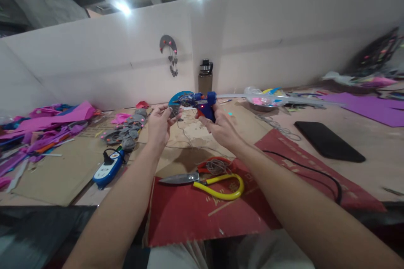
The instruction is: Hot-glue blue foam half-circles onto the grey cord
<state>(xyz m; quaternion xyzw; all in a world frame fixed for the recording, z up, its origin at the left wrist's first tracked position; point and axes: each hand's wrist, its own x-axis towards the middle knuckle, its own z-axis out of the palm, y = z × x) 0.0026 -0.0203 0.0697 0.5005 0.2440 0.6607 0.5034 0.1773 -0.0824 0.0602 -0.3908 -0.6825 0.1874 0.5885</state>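
Observation:
My right hand is closed round the handle of a blue glue gun, raised above the table with its nozzle pointing left and a red light showing. My left hand pinches a small blue crescent-shaped craft piece right at the gun's nozzle. A thin wire or string hangs down from that piece toward the table. Both arms reach forward from the bottom of the view.
Yellow-handled scissors lie on red paper near me. A blue-white power strip sits left on cardboard. Grey felt pieces, pink and purple scraps, a black tablet, purple sheets, a flask.

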